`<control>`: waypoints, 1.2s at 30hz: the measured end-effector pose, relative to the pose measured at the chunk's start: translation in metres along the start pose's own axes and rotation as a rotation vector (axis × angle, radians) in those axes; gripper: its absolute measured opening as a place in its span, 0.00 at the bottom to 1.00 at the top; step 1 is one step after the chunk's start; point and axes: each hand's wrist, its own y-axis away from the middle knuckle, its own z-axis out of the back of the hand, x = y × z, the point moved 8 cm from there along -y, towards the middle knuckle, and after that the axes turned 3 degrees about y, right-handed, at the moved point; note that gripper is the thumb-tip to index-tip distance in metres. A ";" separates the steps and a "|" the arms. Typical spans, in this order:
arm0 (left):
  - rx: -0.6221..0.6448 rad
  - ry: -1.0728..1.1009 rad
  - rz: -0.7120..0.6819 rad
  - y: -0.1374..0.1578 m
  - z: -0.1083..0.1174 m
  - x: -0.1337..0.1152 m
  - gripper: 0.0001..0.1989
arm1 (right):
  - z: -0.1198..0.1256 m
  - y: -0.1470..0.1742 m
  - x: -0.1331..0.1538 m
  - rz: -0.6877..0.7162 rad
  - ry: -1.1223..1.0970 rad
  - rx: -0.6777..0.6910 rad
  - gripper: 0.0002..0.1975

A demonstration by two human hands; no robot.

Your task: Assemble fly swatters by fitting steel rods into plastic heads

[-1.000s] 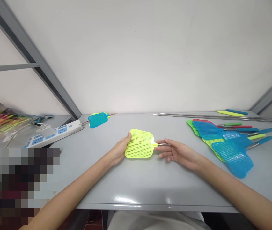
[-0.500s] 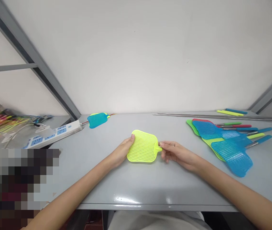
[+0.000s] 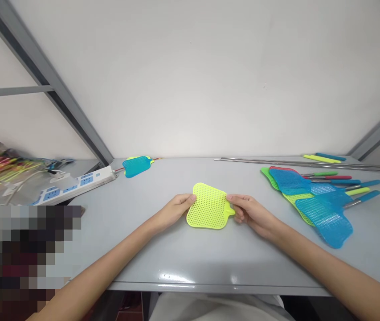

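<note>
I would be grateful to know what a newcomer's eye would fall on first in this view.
Probably the bright yellow, perforated, plastic-looking swatter head, held mid-view between the left hand and the right hand. Next might come the overlapping pile of mostly blue mesh swatters, spread on the right side of the view.

Yellow-green perforated paddle point(image 3: 208, 207), plain grey table point(image 3: 176, 254)
</note>
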 end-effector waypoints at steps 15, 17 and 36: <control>-0.134 -0.666 -0.232 0.012 0.009 -0.038 0.16 | 0.003 -0.001 -0.003 -0.009 -0.044 -0.004 0.17; -0.104 -0.667 -0.236 0.012 0.007 -0.038 0.16 | 0.003 -0.001 -0.003 -0.009 -0.047 0.003 0.18; -0.289 -0.647 -0.299 0.015 0.013 -0.042 0.10 | 0.001 0.000 0.000 -0.010 -0.032 0.002 0.19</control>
